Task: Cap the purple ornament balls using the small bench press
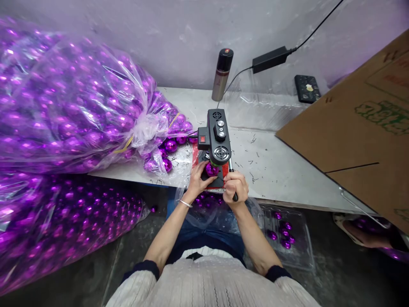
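Observation:
A small black press machine [220, 132] with a red switch stands on a red mat [195, 157] at the table's front edge. My left hand [198, 178] pinches a shiny purple ball [211, 169] between thumb and fingers, under the machine's head. With fingers wrapped round it, my right hand [235, 187] grips the machine's lever [235, 197] by its black handle. More purple balls [171, 146] lie on the table to the left of the machine. Below the table edge, several purple balls [208, 202] rest in clear plastic over my lap.
Large clear bags of purple balls [70, 106] fill the left side. A spray can [223, 74], a black power adapter [270, 59] and a dark phone [307, 88] are at the back. On the right stands a cardboard box [358, 128]; a clear tray [303, 251] with balls sits below.

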